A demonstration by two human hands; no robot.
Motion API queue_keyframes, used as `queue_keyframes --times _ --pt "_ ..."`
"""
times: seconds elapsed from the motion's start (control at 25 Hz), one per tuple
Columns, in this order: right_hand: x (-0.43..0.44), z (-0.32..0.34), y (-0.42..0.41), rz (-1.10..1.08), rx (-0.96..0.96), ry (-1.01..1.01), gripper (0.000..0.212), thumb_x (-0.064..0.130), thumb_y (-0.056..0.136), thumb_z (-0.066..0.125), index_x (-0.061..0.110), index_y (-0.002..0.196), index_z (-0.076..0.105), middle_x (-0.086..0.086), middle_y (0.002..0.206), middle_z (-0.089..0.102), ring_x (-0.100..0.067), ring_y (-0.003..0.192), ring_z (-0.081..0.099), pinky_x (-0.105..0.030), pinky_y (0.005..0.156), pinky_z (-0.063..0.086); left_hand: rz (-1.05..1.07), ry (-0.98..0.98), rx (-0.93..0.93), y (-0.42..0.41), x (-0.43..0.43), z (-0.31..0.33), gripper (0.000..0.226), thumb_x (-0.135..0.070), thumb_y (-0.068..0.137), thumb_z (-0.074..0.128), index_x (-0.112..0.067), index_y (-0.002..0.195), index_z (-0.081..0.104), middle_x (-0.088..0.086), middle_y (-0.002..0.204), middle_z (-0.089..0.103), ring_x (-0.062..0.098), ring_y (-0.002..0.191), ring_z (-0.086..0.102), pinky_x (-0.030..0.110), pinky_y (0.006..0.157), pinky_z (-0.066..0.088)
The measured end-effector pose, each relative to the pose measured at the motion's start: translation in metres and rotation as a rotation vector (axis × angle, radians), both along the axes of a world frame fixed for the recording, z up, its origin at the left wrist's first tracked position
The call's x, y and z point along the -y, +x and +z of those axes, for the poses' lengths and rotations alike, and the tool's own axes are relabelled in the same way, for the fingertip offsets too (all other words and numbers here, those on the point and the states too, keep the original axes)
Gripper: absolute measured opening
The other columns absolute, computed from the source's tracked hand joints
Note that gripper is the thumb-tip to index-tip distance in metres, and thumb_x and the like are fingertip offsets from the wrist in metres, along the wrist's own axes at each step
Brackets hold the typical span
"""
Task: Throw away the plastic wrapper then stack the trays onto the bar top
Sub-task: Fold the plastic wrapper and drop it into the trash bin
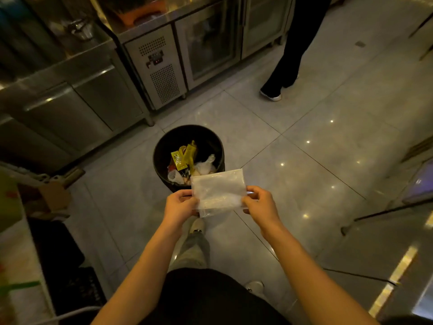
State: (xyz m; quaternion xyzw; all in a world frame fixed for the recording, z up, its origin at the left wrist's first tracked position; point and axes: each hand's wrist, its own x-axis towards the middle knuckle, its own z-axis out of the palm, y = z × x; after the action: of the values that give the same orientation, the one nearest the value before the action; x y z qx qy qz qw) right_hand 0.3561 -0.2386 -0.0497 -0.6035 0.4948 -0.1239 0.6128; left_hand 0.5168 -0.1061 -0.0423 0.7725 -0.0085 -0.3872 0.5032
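A clear plastic wrapper [218, 191] is stretched flat between both my hands, just in front of and partly over the near rim of a round black trash bin [161, 148]. My left hand [179, 204] pinches its left edge and my right hand [257, 200] pinches its right edge. The bin stands on the tiled floor and holds yellow packets and crumpled white rubbish. No trays are in view.
Stainless steel counters and a glass-door fridge [210, 43] line the left and back. Another person's legs [283, 66] stand at the back right. A chair leg [375, 212] reaches in from the right. A dark mat [61, 254] and a shelf edge lie at the left.
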Motion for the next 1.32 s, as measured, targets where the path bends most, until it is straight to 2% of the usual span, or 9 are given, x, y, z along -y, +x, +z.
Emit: queue_keyframes --times 0.2,0.36,0.52,0.64,0.76,0.96,1.08,1.2,1.32 --pt "0.017 -0.011 0.083 0.001 -0.154 -0.067 0.025 0.008 0.087 0.057 0.014 0.109 0.065 -0.001 0.092 0.067 -0.019 0.088 0.064 -0.029 0.07 0.055 -0.01 0.039 0.028 0.084 0.018 -0.035 0.023 -0.005 0.081 0.065 -0.006 0.104 0.07 0.011 0.094 0.073 0.028 0.09 0.071 0.049 0.082 0.059" --pt "0.029 -0.015 0.16 0.028 -0.272 -0.101 0.021 0.005 0.085 0.056 0.011 0.103 0.064 -0.003 0.087 0.065 -0.018 0.082 0.062 -0.02 0.06 0.046 -0.065 0.102 0.059 0.159 0.033 -0.05 0.025 -0.009 0.081 0.065 -0.013 0.106 0.069 0.006 0.097 0.072 0.025 0.096 0.069 0.046 0.086 0.057" --pt "0.037 -0.019 0.227 0.064 -0.354 -0.101 0.023 0.003 0.086 0.056 0.008 0.107 0.064 -0.002 0.089 0.062 -0.018 0.085 0.06 -0.027 0.071 0.048 -0.123 0.142 0.072 0.221 0.043 -0.061 0.033 -0.01 0.082 0.064 -0.013 0.115 0.064 0.007 0.104 0.07 0.025 0.099 0.067 0.045 0.087 0.057" --pt "0.044 -0.022 0.257 0.082 -0.397 -0.102 0.025 0.003 0.086 0.057 0.008 0.109 0.063 -0.004 0.092 0.062 -0.018 0.086 0.059 -0.025 0.069 0.048 -0.157 0.142 0.058 0.249 0.051 -0.061 0.039 -0.008 0.085 0.063 -0.009 0.124 0.06 0.007 0.112 0.067 0.023 0.104 0.065 0.038 0.086 0.057" --pt "0.053 -0.028 0.281 0.088 -0.444 -0.115 0.028 0.003 0.083 0.058 0.008 0.11 0.063 -0.009 0.096 0.065 -0.023 0.089 0.062 -0.032 0.075 0.052 -0.202 0.129 0.058 0.267 0.059 -0.066 0.044 -0.009 0.088 0.062 -0.009 0.131 0.056 0.008 0.119 0.066 0.024 0.108 0.064 0.042 0.09 0.056" --pt "0.064 -0.038 0.298 0.088 -0.469 -0.133 0.028 0.004 0.086 0.055 0.008 0.112 0.064 -0.014 0.1 0.069 -0.029 0.096 0.065 -0.041 0.085 0.055 -0.276 0.12 0.103 0.281 0.067 -0.064 0.045 -0.014 0.093 0.057 -0.012 0.138 0.05 0.008 0.125 0.065 0.02 0.101 0.065 0.039 0.086 0.057" --pt "0.069 -0.041 0.3 0.099 -0.489 -0.125 0.039 0.008 0.088 0.055 0.005 0.127 0.057 -0.016 0.114 0.065 -0.031 0.106 0.062 -0.04 0.091 0.052 -0.395 0.126 0.112 0.284 0.069 -0.067 0.051 -0.022 0.095 0.056 -0.015 0.144 0.043 0.009 0.13 0.06 0.023 0.112 0.061 0.043 0.093 0.053" --pt "0.072 -0.043 0.297 0.101 -0.516 -0.119 0.047 0.011 0.09 0.055 0.006 0.136 0.05 -0.016 0.126 0.06 -0.031 0.111 0.059 -0.039 0.095 0.05 -0.546 0.173 0.214 0.282 0.069 -0.07 0.05 -0.027 0.096 0.055 -0.016 0.144 0.044 0.008 0.12 0.062 0.025 0.108 0.06 0.043 0.091 0.05" --pt "0.075 -0.042 0.292 0.098 -0.515 -0.141 0.048 0.014 0.09 0.055 0.007 0.136 0.049 -0.016 0.13 0.059 -0.031 0.115 0.058 -0.041 0.098 0.049 -0.589 0.185 0.305 0.278 0.074 -0.069 0.044 -0.026 0.098 0.051 -0.012 0.139 0.048 0.013 0.132 0.059 0.031 0.119 0.058 0.042 0.095 0.048"
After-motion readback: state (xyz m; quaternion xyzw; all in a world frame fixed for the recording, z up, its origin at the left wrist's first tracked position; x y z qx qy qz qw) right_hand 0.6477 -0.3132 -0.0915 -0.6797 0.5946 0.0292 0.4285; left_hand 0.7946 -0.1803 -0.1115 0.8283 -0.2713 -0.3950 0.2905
